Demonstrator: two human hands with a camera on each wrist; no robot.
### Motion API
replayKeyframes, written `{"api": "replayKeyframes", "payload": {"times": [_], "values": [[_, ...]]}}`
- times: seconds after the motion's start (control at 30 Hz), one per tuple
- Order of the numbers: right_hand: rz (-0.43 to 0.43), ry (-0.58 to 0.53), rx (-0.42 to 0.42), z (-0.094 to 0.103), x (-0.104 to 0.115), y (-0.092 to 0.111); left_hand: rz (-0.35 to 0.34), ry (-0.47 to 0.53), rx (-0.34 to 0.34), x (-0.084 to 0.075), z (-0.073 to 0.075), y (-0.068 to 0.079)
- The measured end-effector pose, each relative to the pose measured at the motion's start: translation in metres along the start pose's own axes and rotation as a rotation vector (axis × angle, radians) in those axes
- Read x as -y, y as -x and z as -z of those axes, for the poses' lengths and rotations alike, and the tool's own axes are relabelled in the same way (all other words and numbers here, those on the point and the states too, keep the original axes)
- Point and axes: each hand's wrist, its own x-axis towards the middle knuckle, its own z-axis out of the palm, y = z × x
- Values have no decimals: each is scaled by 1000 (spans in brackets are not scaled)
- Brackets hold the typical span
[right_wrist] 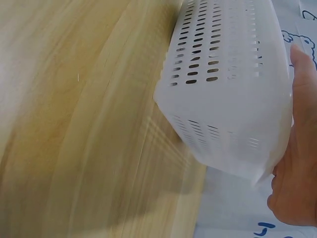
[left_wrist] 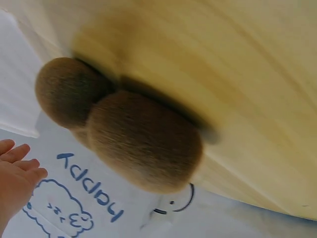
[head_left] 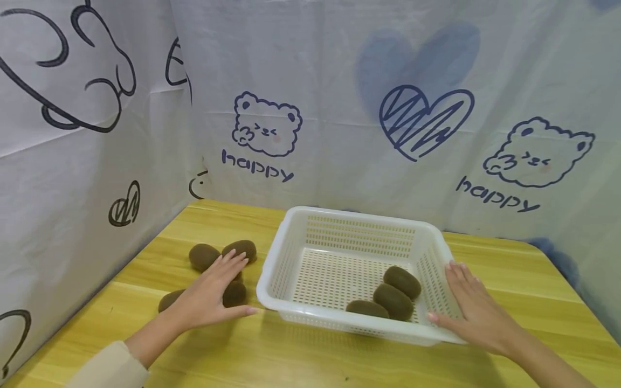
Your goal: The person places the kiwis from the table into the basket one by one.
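My left hand (head_left: pixel 213 291) hovers over several brown, fuzzy kiwis (head_left: pixel 204 257) on the table, its fingers stretched out and its thumb pointing toward the basket. Parts of the kiwis are hidden under the hand. In the left wrist view two kiwis (left_wrist: pixel 146 141) sit close together, with the fingers (left_wrist: pixel 22 161) apart from them at lower left. At the right end of a white perforated plastic basket (head_left: pixel 359 319), my right hand (head_left: pixel 477 312) holds the rim, fingers along the outer edge and thumb over the near corner. Three kiwis (head_left: pixel 394 302) lie inside, toward the basket's right side.
The wood-grain table (head_left: pixel 310 361) carries the basket and the loose kiwis to its left. Behind and to the left hangs a white cloth (head_left: pixel 335 161) with printed bears, hearts and lettering, close to the table's edges.
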Motion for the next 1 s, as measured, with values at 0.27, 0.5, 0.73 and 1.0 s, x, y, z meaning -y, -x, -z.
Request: {"api": "replayKeyframes", "payload": {"times": [0.27, 0.5, 0.73, 1.0], "values": [[4, 40, -2, -2, -2, 5, 50, 11, -5, 16, 1, 17], [8, 71, -21, -3, -6, 11, 59, -4, -45, 31, 4, 34], [-19, 66, 15, -1, -10, 15, 142, -16, 4, 44, 13, 48], [9, 111, -3, -2, -12, 15, 179, -3, 21, 60, 25, 64]]}}
